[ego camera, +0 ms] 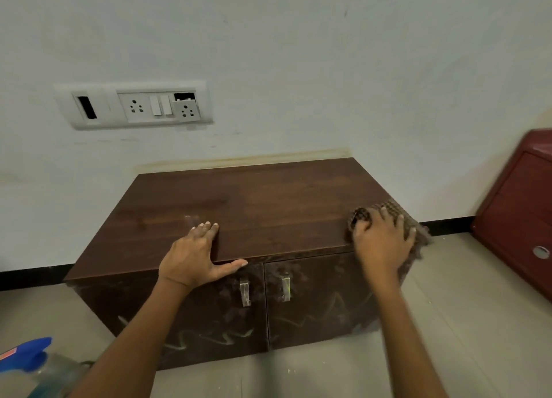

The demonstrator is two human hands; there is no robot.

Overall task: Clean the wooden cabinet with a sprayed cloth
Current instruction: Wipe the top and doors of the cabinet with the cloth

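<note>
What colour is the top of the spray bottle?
Blue, on the spray bottle at lower left in the head view.

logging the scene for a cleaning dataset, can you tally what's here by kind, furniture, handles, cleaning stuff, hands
Cabinets: 2 (wooden cabinet, red cabinet)
Door handles: 2 ()
Cleaning items: 2 (cloth, spray bottle)
Hands: 2 (left hand, right hand)
Total: 8

White wall (298, 54) with socket panel (134, 105) (one module perhaps loose); grey tiled floor (478, 323).
</note>
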